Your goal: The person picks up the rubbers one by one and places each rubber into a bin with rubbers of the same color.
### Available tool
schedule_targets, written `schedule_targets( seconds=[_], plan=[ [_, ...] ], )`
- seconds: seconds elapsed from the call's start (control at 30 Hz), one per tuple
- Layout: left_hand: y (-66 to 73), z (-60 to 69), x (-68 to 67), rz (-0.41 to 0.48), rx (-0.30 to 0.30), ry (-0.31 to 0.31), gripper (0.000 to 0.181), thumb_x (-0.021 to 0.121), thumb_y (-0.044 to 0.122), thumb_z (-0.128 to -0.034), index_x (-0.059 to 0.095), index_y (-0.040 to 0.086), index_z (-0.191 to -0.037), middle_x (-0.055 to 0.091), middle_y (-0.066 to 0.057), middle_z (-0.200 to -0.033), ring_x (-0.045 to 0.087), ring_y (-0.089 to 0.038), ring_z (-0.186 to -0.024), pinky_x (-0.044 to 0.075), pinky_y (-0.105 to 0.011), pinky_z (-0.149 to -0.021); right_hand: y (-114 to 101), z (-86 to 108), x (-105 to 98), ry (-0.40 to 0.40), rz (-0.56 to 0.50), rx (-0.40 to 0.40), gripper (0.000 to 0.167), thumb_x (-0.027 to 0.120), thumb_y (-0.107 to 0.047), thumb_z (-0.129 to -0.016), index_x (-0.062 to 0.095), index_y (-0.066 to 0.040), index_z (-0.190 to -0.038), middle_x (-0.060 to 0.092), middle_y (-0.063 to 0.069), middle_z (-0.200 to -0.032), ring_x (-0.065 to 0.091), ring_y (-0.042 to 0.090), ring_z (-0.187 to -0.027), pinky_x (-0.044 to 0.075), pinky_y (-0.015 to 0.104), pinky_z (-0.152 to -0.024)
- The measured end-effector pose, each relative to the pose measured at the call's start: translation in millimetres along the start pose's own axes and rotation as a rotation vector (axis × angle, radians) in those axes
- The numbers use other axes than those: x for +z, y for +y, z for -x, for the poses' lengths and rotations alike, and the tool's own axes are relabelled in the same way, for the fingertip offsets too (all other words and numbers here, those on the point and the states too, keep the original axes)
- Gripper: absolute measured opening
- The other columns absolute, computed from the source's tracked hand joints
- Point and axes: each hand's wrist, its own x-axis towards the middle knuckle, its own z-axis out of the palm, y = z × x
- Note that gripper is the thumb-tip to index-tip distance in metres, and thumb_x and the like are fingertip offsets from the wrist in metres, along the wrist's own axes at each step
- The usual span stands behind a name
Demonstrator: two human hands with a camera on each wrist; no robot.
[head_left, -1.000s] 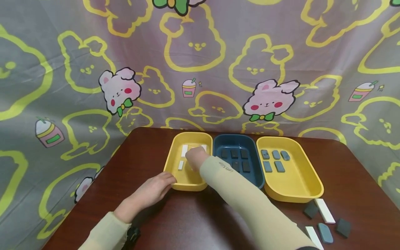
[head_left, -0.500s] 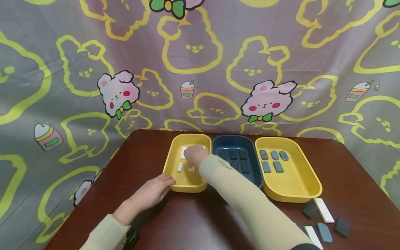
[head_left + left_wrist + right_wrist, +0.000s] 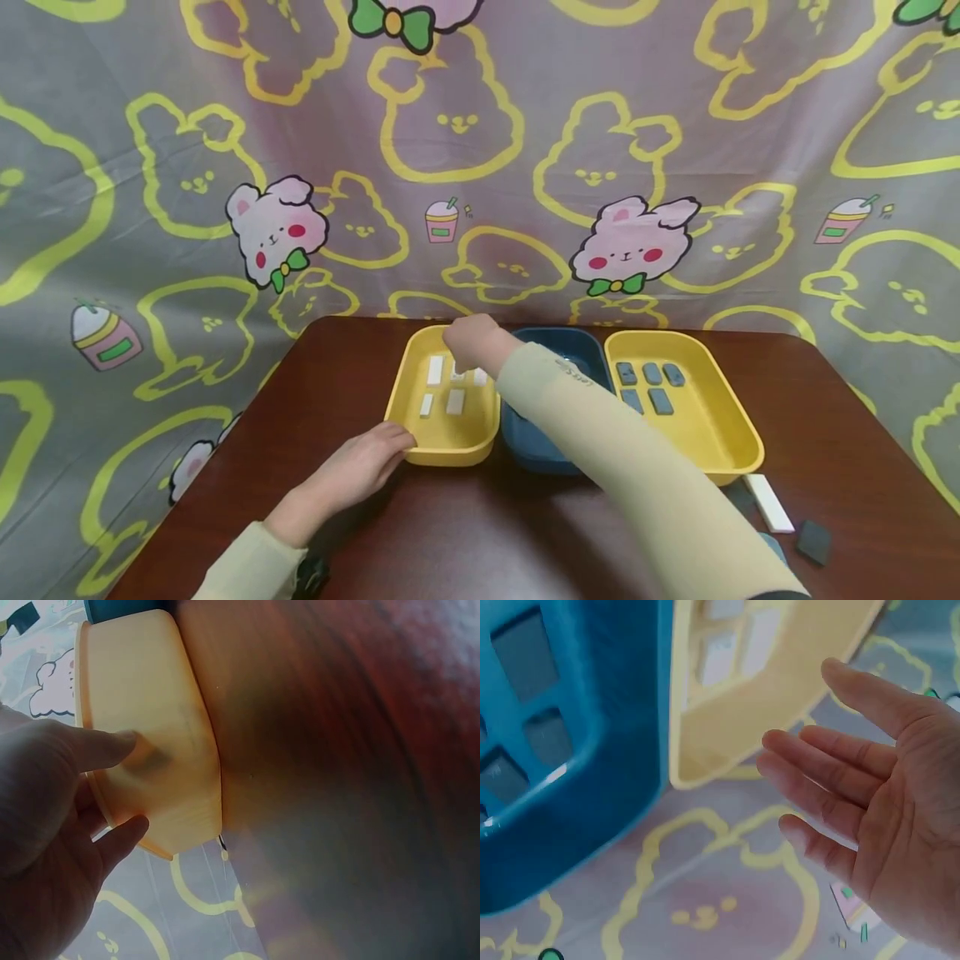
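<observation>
I had the right grip, fingers extended and empty, above the far end of the left yellow tray, whose near corner the left grip held. Inside, white blocks lay nearer the right grip, just nearward of it, long axes running roughly lengthwise.

The head camera looks forward and down from the near side of the counter, well back, taking in the patterned cloth behind. The left wrist camera, close by the left hand and tipped sideways, faces the outer wall of the left yellow tray. The right wrist camera looks past the right hand into that tray and the blue tray. All three views share both, the left wrist only a sliver of blue.
</observation>
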Motion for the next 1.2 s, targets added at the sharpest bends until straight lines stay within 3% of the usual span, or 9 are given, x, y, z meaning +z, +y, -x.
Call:
schedule_targets(
  seconds=[0.13,0.43,0.57,0.77,0.9,1.0,1.2],
  plan=[
    [0.7,0.2,1.7,-0.006,0.001,0.015,0.016,0.067,0.001,-0.0867,0.064,0.013,-0.096,0.059,0.004,-0.092,0.056,-0.014,-0.089,0.051,-0.033,-0.073,18.2,13.0,-11.2,0.005,-0.009,-0.001,0.013,0.065,-0.020,-0.093,0.067,-0.012,-0.104,0.064,0.002,-0.092,0.057,0.016,-0.080,0.049,0.034,-0.073],
    [0.1,1.6,4.8,-0.022,0.006,0.046,0.014,0.067,0.002,-0.0879,0.063,0.013,-0.095,0.059,0.004,-0.091,0.056,-0.015,-0.090,0.051,-0.034,-0.073,79.4,54.5,-15.2,0.156,-0.070,0.060,0.025,0.071,-0.024,-0.089,0.066,-0.006,-0.105,0.068,0.008,-0.096,0.062,0.024,-0.084,0.052,0.041,-0.084],
    [0.6,2.5,7.0,-0.033,0.002,0.041,0.013,0.066,0.003,-0.0891,0.062,0.015,-0.095,0.057,0.006,-0.091,0.055,-0.014,-0.091,0.051,-0.032,-0.073,112.1,80.7,-3.9,0.225,-0.080,0.048,0.023,0.069,-0.020,-0.089,0.067,-0.005,-0.106,0.068,0.010,-0.093,0.062,0.026,-0.080,0.053,0.042,-0.079],
    [1.2,2.5,8.2,-0.036,-0.004,0.032,0.013,0.065,0.003,-0.0898,0.062,0.015,-0.097,0.058,0.004,-0.094,0.055,-0.015,-0.094,0.050,-0.033,-0.076,153.1,131.2,20.2,0.308,0.015,0.012,0.011,0.070,-0.015,-0.086,0.064,-0.007,-0.088,0.059,0.005,-0.075,0.057,0.023,-0.067,0.052,0.038,-0.063],
    [1.7,2.4,8.5,-0.034,-0.013,0.023,0.013,0.063,0.004,-0.0906,0.062,0.016,-0.097,0.058,0.005,-0.094,0.055,-0.014,-0.095,0.050,-0.033,-0.076,169.2,169.5,37.9,0.343,0.058,0.005,0.020,0.075,-0.016,-0.082,0.066,-0.003,-0.094,0.065,0.010,-0.086,0.062,0.026,-0.074,0.054,0.044,-0.068],
    [1.4,2.6,8.7,-0.034,-0.016,0.022,0.012,0.063,0.005,-0.0910,0.061,0.016,-0.097,0.057,0.005,-0.094,0.055,-0.014,-0.096,0.050,-0.033,-0.076,178.5,197.2,49.0,0.344,0.049,0.039,0.027,0.078,-0.018,-0.080,0.066,-0.003,-0.099,0.065,0.011,-0.089,0.062,0.028,-0.077,0.053,0.048,-0.071],
    [1.8,3.2,8.1,-0.034,-0.021,0.016,0.012,0.063,0.005,-0.0910,0.061,0.015,-0.097,0.057,0.004,-0.095,0.055,-0.015,-0.097,0.051,-0.034,-0.076,198.4,249.9,77.8,0.335,-0.056,0.176,0.017,0.076,-0.020,-0.080,0.062,-0.014,-0.085,0.053,-0.004,-0.075,0.053,0.017,-0.065,0.048,0.040,-0.059]
  ],
)
